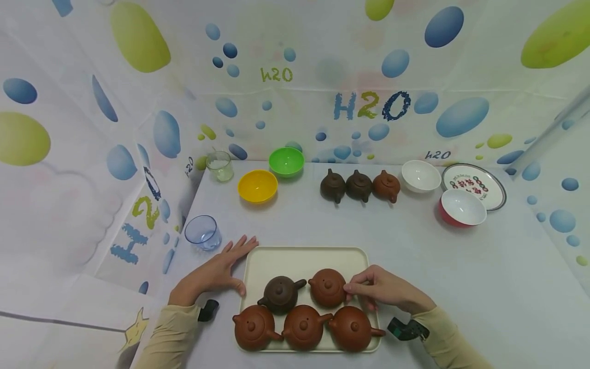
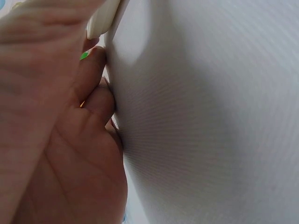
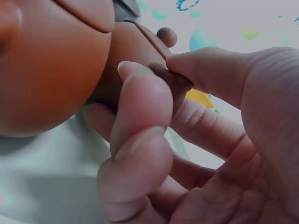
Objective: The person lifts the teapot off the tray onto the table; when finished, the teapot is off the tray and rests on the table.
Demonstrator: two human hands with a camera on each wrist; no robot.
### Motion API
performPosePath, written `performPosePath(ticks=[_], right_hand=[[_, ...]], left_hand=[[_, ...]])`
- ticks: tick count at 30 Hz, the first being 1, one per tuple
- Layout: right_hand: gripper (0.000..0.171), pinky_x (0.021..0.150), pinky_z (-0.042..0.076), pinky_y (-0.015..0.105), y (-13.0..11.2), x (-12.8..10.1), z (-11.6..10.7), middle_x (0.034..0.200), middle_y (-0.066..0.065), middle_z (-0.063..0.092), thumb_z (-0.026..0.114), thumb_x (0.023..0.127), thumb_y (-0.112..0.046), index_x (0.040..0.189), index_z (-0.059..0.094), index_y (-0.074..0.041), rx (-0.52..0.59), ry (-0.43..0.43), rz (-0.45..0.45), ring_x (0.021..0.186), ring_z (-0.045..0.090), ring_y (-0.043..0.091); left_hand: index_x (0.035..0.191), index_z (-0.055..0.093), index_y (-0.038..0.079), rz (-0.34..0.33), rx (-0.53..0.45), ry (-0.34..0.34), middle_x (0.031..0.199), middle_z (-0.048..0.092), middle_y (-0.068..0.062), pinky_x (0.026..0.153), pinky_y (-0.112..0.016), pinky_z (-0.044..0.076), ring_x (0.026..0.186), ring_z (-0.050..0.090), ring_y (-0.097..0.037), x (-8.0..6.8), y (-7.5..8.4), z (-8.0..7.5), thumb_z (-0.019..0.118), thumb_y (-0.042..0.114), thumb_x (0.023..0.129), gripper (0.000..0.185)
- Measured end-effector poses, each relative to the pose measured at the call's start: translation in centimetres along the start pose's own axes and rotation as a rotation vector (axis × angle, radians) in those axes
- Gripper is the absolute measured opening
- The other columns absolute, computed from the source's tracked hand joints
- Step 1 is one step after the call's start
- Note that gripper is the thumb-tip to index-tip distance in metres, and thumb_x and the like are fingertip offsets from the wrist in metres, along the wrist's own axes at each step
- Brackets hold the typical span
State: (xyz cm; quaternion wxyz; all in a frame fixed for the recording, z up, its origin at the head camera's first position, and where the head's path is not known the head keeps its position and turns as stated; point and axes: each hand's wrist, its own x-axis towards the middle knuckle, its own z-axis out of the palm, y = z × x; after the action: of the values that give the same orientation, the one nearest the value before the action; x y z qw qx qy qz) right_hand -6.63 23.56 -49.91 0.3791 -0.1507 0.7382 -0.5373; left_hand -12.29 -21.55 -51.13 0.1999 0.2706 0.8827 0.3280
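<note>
Two fingertips of your right hand (image 1: 384, 291) pinch the handle of the reddish-brown teapot (image 1: 327, 287) in the back row of the cream tray (image 1: 299, 259). Lift straight up so its spout clears the dark teapot (image 1: 280, 294) beside it and the front teapots (image 1: 304, 326) below. Your left hand (image 1: 220, 271) lies flat and relaxed, steadying the tray's left edge; hold it there.
</note>
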Motion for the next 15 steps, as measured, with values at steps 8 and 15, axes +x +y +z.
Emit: performPosePath(ticks=[8, 15], right_hand=[[0.033, 0.056, 0.043, 0.017, -0.4, -0.6, -0.3, 0.072, 0.016, 0.06, 0.063, 0.109, -0.028, 0.103, 0.079, 0.001, 0.005, 0.038, -0.024, 0.055, 0.053, 0.005], [0.039, 0.059, 0.045, 0.026, -1.2, -0.5, -2.0, 0.063, -0.002, 0.055, 0.061, 0.11, -0.031, 0.109, 0.075, 0.005, 0.027, 0.212, -0.025, 0.059, 0.051, 0.008]], left_hand=[[0.166, 0.038, 0.007, -0.004, -0.007, 0.0, 0.176, 0.031, -0.018, 0.14, -0.036, -0.002, 0.165, 0.018, -0.048, -0.1, 0.1, 0.0, 0.099, 0.037, 0.059, 0.127], [0.166, 0.038, 0.008, -0.011, -0.011, -0.003, 0.176, 0.03, -0.018, 0.139, -0.048, 0.003, 0.165, 0.018, -0.049, 0.0, 0.2, -0.1, 0.099, 0.037, 0.058, 0.128]])
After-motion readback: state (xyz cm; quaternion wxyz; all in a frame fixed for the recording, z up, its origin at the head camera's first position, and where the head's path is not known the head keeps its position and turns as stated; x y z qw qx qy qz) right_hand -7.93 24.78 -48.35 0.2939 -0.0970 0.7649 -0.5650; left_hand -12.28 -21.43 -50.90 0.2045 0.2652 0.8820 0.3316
